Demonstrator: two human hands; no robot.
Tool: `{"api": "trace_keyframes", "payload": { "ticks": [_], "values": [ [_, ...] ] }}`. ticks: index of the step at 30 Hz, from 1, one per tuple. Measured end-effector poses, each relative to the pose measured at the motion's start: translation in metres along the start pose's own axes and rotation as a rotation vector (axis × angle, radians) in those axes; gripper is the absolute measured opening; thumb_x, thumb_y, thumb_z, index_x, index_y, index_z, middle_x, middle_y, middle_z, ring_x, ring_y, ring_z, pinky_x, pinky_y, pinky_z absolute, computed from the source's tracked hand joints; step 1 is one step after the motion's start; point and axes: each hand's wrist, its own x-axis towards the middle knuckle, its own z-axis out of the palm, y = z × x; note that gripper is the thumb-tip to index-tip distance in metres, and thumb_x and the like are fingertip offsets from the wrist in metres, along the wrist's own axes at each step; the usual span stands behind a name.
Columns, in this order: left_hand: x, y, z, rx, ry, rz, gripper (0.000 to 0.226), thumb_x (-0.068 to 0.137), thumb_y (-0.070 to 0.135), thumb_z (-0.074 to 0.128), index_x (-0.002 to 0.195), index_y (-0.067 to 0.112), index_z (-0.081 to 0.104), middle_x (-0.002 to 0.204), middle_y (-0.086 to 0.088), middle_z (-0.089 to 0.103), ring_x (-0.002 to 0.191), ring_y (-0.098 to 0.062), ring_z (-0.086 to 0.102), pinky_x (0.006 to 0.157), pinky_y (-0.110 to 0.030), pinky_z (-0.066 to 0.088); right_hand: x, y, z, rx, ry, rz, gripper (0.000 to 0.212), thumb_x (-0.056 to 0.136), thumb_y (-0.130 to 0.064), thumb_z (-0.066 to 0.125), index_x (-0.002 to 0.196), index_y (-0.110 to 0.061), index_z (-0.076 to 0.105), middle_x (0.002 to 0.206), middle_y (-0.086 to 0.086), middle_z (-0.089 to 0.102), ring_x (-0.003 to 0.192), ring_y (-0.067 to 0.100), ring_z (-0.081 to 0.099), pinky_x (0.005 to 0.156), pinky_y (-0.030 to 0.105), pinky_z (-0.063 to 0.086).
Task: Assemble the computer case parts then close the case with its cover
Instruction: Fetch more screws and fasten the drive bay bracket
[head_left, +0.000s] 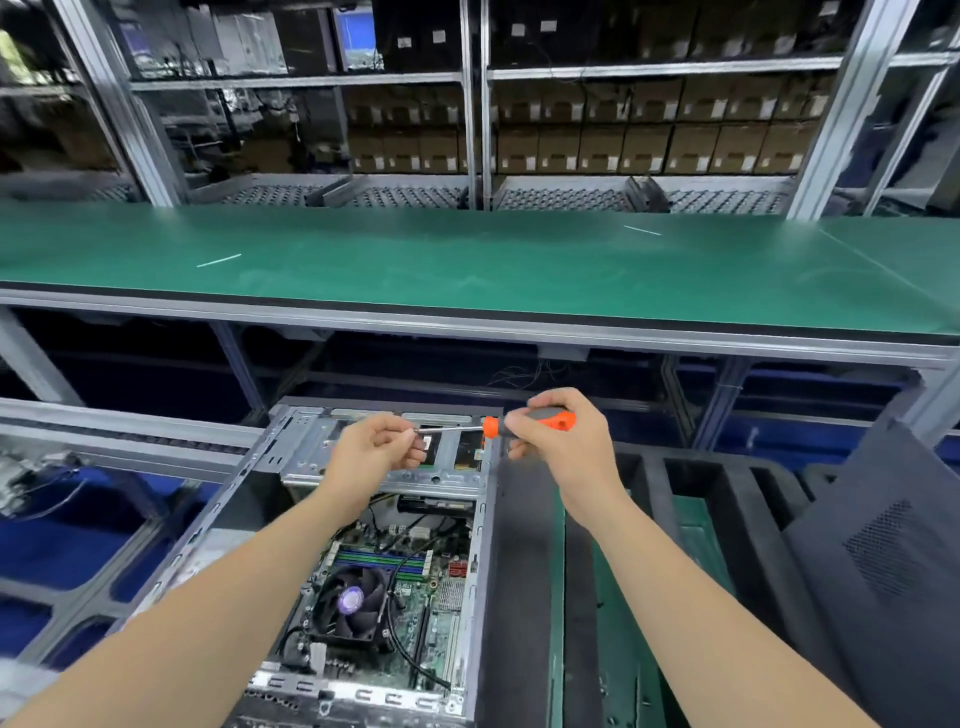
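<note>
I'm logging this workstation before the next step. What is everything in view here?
computer case: one, grey metal, open, low centre
motherboard: one, green, inside the case
cooling fan: one, black with a purple hub, on the motherboard
cover: one, dark grey, perforated, lower right, off the case
screwdriver: one, orange and grey handle, above the case's far end
workbench top: one, green, across the middle
cardboard boxes: many, brown, on the shelves behind
left hand: one, pinches the screwdriver's tip end
right hand: one, grips the screwdriver's handle
</note>
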Motion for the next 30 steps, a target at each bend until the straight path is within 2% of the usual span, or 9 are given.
{"api": "trace_keyframes", "payload": {
  "ticks": [3,6,7,10,13,17,23,27,30],
  "values": [
    [-0.01,-0.004,0.022,0.222,-0.009,-0.004,0.009,0.099,0.009,0.065,0.099,0.016,0.07,0.089,-0.009,0.073,0.078,-0.022,0.071,0.074,-0.035,0.062,0.006,-0.01,0.007,-0.003,0.11,-0.089,0.03,0.082,-0.042,0.084,0.095,-0.026,0.062,0.086,0.003,0.078,0.074,0.028,0.074,0.079,0.051,0.061],
    [-0.022,-0.005,0.038,0.561,0.011,0.091,0.016,0.095,0.022,0.072,0.089,0.036,0.07,0.091,0.011,0.07,0.082,-0.005,0.065,0.071,-0.023,0.051,0.012,-0.025,0.017,-0.148,0.086,-0.238,0.024,0.09,-0.046,0.076,0.088,-0.031,0.058,0.079,-0.004,0.073,0.064,0.016,0.071,0.064,0.031,0.059],
    [-0.024,-0.003,0.042,0.583,0.022,0.114,0.017,0.094,0.025,0.074,0.086,0.039,0.069,0.094,0.016,0.067,0.083,-0.003,0.063,0.072,-0.021,0.048,0.014,-0.03,0.021,-0.175,0.056,-0.274,0.023,0.091,-0.044,0.076,0.09,-0.03,0.058,0.078,-0.004,0.071,0.066,0.014,0.07,0.063,0.028,0.059],
    [-0.024,0.004,0.051,0.584,-0.011,0.153,0.009,0.094,0.026,0.073,0.091,0.035,0.074,0.108,0.011,0.061,0.1,-0.005,0.059,0.09,-0.027,0.048,0.02,-0.042,0.028,-0.333,0.011,-0.349,0.029,0.091,-0.046,0.075,0.094,-0.026,0.055,0.076,-0.005,0.065,0.069,0.014,0.066,0.067,0.034,0.06],
    [-0.018,0.008,0.055,0.658,-0.078,0.178,0.021,0.099,0.009,0.064,0.098,0.023,0.08,0.113,0.006,0.06,0.112,-0.014,0.055,0.101,-0.036,0.046,0.025,-0.047,0.034,-0.454,-0.011,-0.376,0.032,0.092,-0.047,0.073,0.097,-0.023,0.053,0.08,-0.003,0.062,0.074,0.02,0.065,0.068,0.044,0.061],
    [-0.012,0.006,0.056,0.732,-0.134,0.168,0.049,0.096,-0.011,0.049,0.097,0.025,0.082,0.123,0.005,0.058,0.119,-0.017,0.052,0.102,-0.044,0.045,0.03,-0.047,0.04,-0.596,0.002,-0.369,0.033,0.092,-0.049,0.073,0.096,-0.023,0.052,0.079,-0.006,0.062,0.073,0.016,0.062,0.067,0.039,0.058],
    [-0.003,-0.005,0.051,0.751,-0.18,0.198,0.051,0.094,-0.01,0.047,0.097,0.027,0.082,0.124,0.009,0.062,0.112,-0.021,0.056,0.098,-0.052,0.046,0.031,-0.041,0.051,-0.686,0.002,-0.335,0.032,0.092,-0.049,0.073,0.102,-0.025,0.054,0.085,-0.008,0.063,0.074,0.012,0.061,0.063,0.021,0.044],
    [0.0,-0.005,0.048,0.737,-0.225,0.225,0.051,0.092,-0.01,0.047,0.098,0.026,0.083,0.125,0.009,0.062,0.118,-0.018,0.052,0.1,-0.051,0.044,0.027,-0.043,0.061,-0.761,-0.002,-0.315,0.038,0.094,-0.049,0.072,0.119,-0.025,0.056,0.094,-0.006,0.064,0.079,0.015,0.061,0.066,0.021,0.047],
    [-0.007,-0.001,0.045,0.705,-0.174,0.244,0.049,0.091,-0.009,0.047,0.1,0.024,0.082,0.122,0.006,0.063,0.117,-0.017,0.052,0.103,-0.045,0.041,0.024,-0.049,0.064,-0.807,-0.094,-0.324,0.039,0.095,-0.046,0.071,0.124,-0.029,0.052,0.093,-0.005,0.065,0.082,0.019,0.068,0.071,0.032,0.059]
  ]
}}
